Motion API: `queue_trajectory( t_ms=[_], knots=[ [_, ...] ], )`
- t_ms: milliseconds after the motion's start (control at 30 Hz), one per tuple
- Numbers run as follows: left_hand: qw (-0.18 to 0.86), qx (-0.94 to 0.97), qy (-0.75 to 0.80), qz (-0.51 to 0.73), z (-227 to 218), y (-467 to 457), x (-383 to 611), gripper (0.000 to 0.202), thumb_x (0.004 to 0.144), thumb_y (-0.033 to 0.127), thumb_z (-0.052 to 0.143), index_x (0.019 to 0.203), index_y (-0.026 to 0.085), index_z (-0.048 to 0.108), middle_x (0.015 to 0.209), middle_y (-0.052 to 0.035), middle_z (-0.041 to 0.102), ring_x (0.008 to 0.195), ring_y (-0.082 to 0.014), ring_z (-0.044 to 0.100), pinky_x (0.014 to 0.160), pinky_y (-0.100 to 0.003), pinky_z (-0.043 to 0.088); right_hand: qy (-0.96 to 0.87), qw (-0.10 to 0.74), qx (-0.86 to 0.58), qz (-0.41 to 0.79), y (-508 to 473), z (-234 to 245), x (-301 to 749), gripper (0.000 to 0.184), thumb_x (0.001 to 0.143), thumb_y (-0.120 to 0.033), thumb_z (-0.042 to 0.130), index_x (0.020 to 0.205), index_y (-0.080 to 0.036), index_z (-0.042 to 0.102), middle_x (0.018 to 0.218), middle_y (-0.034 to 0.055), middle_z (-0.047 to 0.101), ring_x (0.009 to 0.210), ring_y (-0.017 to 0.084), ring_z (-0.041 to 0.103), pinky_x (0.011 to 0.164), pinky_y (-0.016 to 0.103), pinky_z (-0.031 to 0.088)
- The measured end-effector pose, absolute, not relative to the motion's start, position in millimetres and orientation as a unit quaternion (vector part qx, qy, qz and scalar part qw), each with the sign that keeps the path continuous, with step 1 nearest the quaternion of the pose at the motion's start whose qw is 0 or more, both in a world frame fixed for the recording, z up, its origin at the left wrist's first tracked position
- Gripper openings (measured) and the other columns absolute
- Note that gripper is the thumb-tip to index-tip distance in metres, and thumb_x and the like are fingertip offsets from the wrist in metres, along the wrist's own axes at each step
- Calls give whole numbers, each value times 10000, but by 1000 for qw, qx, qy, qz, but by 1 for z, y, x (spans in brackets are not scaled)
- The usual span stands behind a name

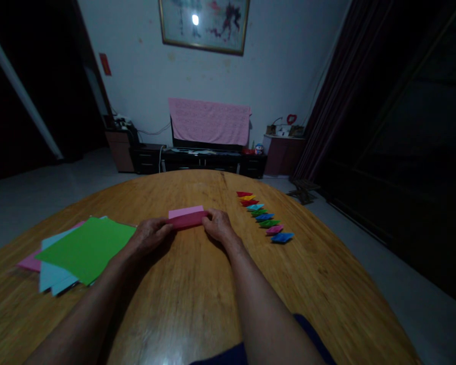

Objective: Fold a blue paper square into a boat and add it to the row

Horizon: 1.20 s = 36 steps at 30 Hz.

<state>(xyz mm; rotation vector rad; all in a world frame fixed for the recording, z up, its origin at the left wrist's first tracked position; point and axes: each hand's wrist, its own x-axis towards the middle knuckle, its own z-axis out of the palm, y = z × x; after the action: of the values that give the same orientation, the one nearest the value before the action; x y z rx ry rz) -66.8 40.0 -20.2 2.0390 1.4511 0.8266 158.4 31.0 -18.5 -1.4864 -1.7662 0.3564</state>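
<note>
A pink sheet of paper (187, 219), partly folded over, is held just above the middle of the wooden table. Its nearer face is a deeper pink and a paler strip shows behind. My left hand (152, 234) pinches its left end between thumb and fingers. At the right end, my right hand (218, 224) grips it the same way. Left of my left hand lies a loose stack of coloured paper, with a green sheet (89, 248) on top and light blue sheets (49, 276) and pink ones beneath.
On the right of the round wooden table (197, 304) stands a slanting row of several small folded paper boats, the nearest one blue (282, 238). Beyond the table are a black low cabinet (201, 161) and a screen covered by a pink cloth (211, 121).
</note>
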Motion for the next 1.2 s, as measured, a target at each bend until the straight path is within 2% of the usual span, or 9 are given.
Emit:
queue_trajectory(
  t_ms=[333,533,667,767,867,1000,1200],
  knots=[
    [152,751,579,278,-15,39,-58,414,851,392,437,1090,200,716,980,-77,745,934,-258,668,791,-323,486,-693,376,-607,97,34,-24,157,185,792,-171,506,806,-163,689,680,22,661,619,133,543,573,216,338],
    [104,741,609,264,-18,40,-52,426,867,356,434,1179,189,672,1043,-102,729,988,-257,650,849,-337,464,-693,345,-628,79,34,-22,156,179,775,-157,511,803,-164,687,691,28,666,611,139,516,574,235,311],
    [100,726,622,276,-18,41,-49,509,863,343,443,1313,137,562,1026,-117,719,949,-244,653,830,-327,466,-688,337,-638,77,32,-20,156,210,768,-151,507,857,-163,696,734,44,685,622,148,520,579,243,308],
    [97,718,631,277,-18,41,-48,587,865,338,453,1424,162,433,984,-88,725,921,-232,658,827,-324,462,-688,338,-638,69,32,-20,156,224,765,-156,508,885,-160,696,754,55,691,640,156,529,590,248,314],
    [86,722,628,278,-18,41,-48,613,871,335,457,1462,191,373,973,-66,729,915,-219,660,828,-314,461,-690,332,-639,71,33,-21,155,217,763,-156,505,861,-165,698,750,54,690,640,156,529,593,247,316],
    [76,728,622,278,-23,43,-49,570,877,316,467,1436,215,425,992,-52,736,911,-195,664,827,-281,469,-693,327,-639,74,33,-21,155,213,760,-153,510,854,-162,701,754,58,691,635,158,527,591,248,320],
    [81,730,616,284,-27,46,-51,419,884,296,471,1274,247,617,1116,-40,721,1001,-206,664,892,-287,478,-688,335,-639,77,32,-21,155,236,757,-157,517,898,-170,706,766,53,698,638,157,530,592,246,322]
  ],
)
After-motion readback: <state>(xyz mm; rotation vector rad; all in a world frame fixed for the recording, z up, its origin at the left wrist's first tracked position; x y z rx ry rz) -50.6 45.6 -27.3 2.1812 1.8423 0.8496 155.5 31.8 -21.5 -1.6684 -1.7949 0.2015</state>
